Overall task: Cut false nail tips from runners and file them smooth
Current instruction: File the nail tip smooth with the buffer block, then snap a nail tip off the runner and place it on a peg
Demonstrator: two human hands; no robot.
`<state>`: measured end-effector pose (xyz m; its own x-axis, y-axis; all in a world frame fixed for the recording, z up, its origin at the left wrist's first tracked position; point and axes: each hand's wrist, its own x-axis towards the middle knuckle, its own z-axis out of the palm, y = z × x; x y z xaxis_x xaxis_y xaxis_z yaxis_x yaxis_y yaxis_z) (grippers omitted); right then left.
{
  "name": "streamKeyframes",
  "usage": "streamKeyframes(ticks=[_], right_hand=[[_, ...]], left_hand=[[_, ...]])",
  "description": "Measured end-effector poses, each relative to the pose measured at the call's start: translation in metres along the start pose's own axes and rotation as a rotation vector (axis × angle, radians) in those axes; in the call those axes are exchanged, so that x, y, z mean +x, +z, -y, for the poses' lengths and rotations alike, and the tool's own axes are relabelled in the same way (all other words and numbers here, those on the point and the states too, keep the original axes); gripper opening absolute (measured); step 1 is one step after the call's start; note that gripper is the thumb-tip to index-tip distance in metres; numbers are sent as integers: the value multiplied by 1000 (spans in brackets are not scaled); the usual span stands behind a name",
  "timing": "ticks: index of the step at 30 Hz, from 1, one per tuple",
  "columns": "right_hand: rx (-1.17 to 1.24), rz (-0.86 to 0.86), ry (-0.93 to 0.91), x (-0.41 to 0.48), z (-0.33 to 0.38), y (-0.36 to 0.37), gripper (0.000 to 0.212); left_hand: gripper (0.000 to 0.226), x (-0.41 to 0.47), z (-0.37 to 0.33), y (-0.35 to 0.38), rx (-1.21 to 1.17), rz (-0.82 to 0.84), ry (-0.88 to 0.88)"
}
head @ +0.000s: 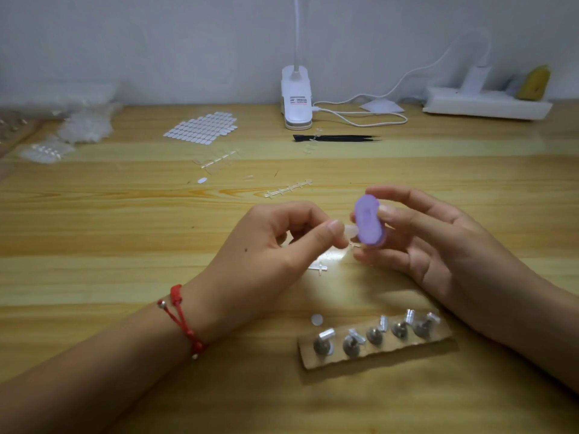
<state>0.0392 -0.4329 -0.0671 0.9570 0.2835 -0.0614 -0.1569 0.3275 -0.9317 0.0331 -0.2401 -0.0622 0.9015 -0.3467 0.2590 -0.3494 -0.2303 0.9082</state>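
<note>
1. While left hand [275, 245] pinches a clear tip [350, 230] thumb-to-forefinger and right hand [438, 245] clamps a purple file [369, 225] between thumb and forefinger, both are raised off the table [125, 214] just beyond the strip [313, 360] (cardboard, five metal stands [352, 344]).
2. Tip is at the file's left edge. Touching or just short of it: can't tell, there's blur.
3. Other fingers: left's are curled in toward the palm. Right's lower ones are loosely spread below the file, holding nothing.
4. Step, my read: filing one cut tip, not cutting. No cutter visible in either hand.
5. Runner scrap [318, 267] lies on the table just beyond the strip, under the hands. Spent runner [288, 187] is farther beyond the strip. Loaded runner [219, 159] is farther still, off to its left.
6. Next move likely calls for short light file strokes along the cut edge, with a firm left pinch, rotating the tip to reach the nub. Tip looks small and slick, so too much pressure could flip it out.
7. After that, probably park the tip on a stand or with the finished lot; can't tell which.
</note>
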Motion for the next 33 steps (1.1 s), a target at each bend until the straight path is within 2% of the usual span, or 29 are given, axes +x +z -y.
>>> streamKeyframes(ticks=[3, 7, 10, 16, 19, 23, 28, 30, 33], right_hand=[[-47, 56, 12, 1, -1, 1, 33], [-254, 107, -39, -2, -2, 0, 12], [-448, 107, -110, -7, -5, -1, 23], [-452, 64, -159, -6, -8, 0, 37], [-443, 73, -164, -7, -7, 1, 30], [-419, 96, -119, -8, -4, 2, 24], [-369, 169, 50, -10, 4, 3, 19], [-364, 214, 68, -9, 6, 2, 12], [-363, 267, 56, -9, 7, 1, 13]], left_hand=[[19, 0, 0, 1, -18, -31, 9], [20, -2, 0, 4, -43, -50, -2], [22, -3, -3, 5, -56, -45, 1], [32, -5, -9, 5, -34, -48, 34], [32, -6, -9, 5, -9, -40, 51], [23, -7, -5, 4, 160, 16, 107], [21, -7, -9, -5, 531, -47, 314], [31, -6, -10, -7, 589, -40, 379], [25, -4, -12, -8, 585, -18, 450]])
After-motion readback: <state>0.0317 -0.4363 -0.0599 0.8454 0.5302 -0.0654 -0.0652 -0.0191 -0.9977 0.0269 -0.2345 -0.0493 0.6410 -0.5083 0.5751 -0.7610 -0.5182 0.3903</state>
